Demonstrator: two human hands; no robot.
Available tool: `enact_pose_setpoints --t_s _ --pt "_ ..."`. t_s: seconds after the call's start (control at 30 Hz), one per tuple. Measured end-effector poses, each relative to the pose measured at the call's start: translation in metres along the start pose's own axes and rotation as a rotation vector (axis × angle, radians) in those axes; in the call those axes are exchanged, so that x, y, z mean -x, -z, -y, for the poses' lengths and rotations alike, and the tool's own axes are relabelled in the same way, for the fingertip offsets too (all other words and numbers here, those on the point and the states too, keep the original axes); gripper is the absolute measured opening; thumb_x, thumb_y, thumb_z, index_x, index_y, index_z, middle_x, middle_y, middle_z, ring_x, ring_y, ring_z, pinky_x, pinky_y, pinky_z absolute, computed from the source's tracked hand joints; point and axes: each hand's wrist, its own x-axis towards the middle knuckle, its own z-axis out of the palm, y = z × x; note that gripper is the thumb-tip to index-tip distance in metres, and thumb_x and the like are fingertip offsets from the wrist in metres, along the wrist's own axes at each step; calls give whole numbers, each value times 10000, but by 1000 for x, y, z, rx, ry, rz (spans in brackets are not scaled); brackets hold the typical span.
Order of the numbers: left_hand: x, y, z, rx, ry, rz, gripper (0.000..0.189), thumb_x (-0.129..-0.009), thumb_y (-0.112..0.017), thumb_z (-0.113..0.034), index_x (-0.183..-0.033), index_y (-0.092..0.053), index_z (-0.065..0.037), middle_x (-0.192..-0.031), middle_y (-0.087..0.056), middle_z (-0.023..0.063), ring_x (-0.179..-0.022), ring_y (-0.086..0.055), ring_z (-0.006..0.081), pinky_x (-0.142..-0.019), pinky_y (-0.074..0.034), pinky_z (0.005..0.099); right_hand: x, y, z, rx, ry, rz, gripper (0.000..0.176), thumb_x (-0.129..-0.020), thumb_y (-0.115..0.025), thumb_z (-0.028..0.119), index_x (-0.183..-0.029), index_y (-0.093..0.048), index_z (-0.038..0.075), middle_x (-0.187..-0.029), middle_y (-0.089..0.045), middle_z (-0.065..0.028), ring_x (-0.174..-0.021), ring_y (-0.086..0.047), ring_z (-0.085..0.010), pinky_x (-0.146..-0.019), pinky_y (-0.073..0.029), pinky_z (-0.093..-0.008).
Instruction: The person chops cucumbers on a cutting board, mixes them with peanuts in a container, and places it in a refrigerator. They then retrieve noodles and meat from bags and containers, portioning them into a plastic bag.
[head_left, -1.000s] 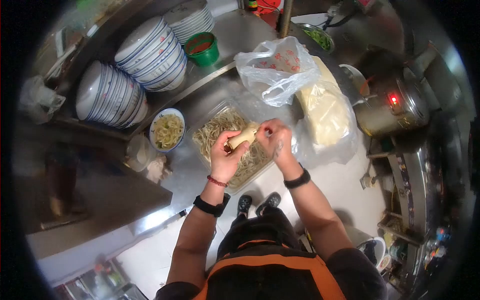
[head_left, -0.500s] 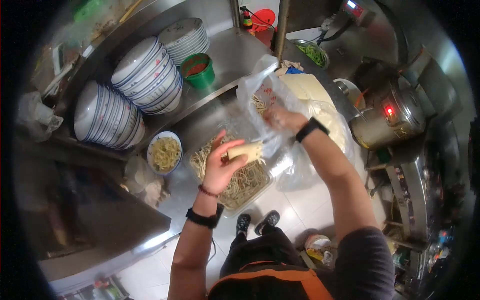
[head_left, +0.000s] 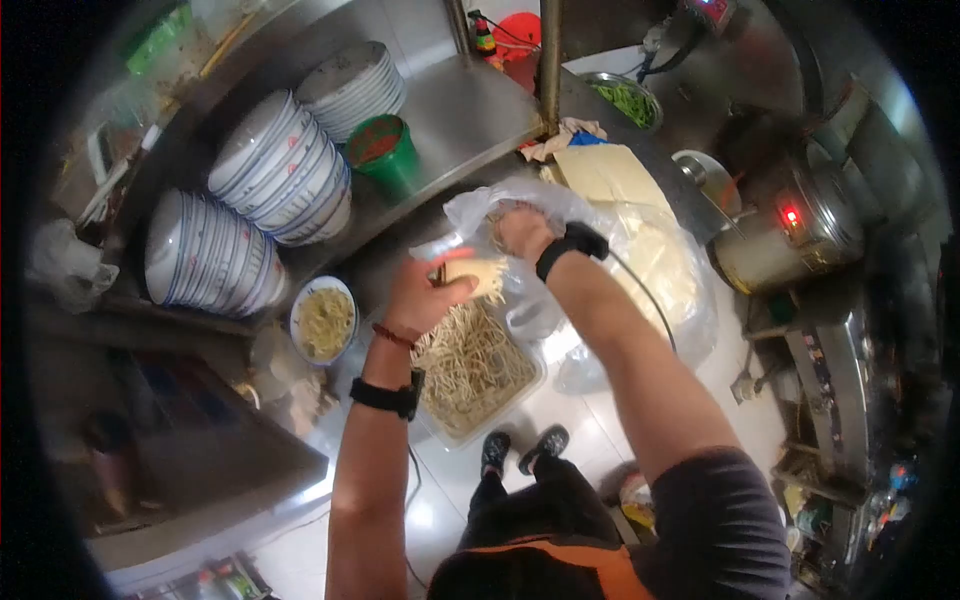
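My left hand is closed around a pale yellow rolled tofu sheet, with thin strips sticking out of its right end. The roll is held above a clear tray of greyish-brown shreds. My right hand reaches into a clear plastic bag at the tray's far side; its fingers are down in the bag and cannot be made out. To the right of that hand lies a stack of flat pale yellow sheets, partly covered by plastic.
Stacked bowls and a green tub of red seasoning stand on the steel shelf. A bowl of pale strips sits left of the tray. On the right is a steel pot with a red light.
Both hands have shifted left in view, my left hand still gripping the roll. My right hand has gone deeper into the bag. The view has also shifted slightly.
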Motion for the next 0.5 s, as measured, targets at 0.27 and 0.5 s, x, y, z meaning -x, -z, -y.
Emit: enact_pose_setpoints --t_s 0.27,0.5 --pt "9 8 29 -322 -287 -112 419 -671 -749 -178 -1050 -641 -33 -919 -654 72 -825 -601 137 -758 -471 292 -23 -53 -4 -222 -21 -876 278 -835 -492 259 -960 -679 97 -1020 -655 -106 -939 -611 -297 -826 -469 -386" --pt "7 10 32 -343 -266 -113 452 -665 -727 -244 -1041 -632 -12 -856 -660 92 -806 -608 133 -723 -479 293 23 -14 -4 -259 64 -639 288 -834 -497 278 -1000 -665 111 -1055 -642 -95 -1007 -580 -285 -891 -431 -381"
